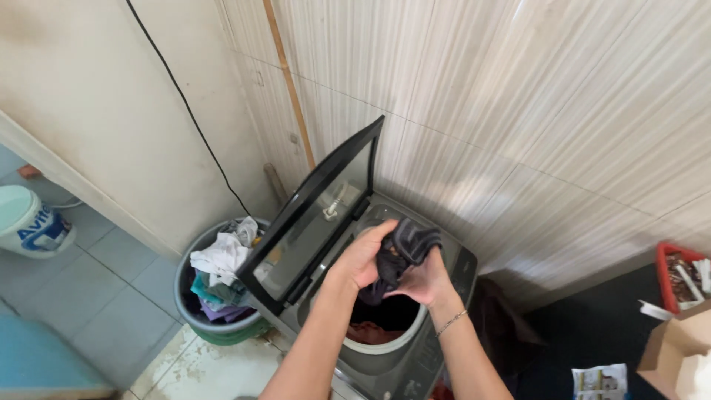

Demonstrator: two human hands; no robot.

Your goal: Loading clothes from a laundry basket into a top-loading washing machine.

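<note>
Both my hands hold a dark grey garment above the open drum of a top-loading washing machine. My left hand grips the cloth from the left side. My right hand, with a thin bracelet on the wrist, grips it from below and to the right. The machine's glass lid stands raised to the left of my hands. Reddish clothes lie inside the drum under the garment.
A grey bucket piled with mixed laundry stands left of the machine. A white pail sits on the tiled floor at far left. A red basket, a cardboard box and a printed packet lie at right. Tiled wall rises behind.
</note>
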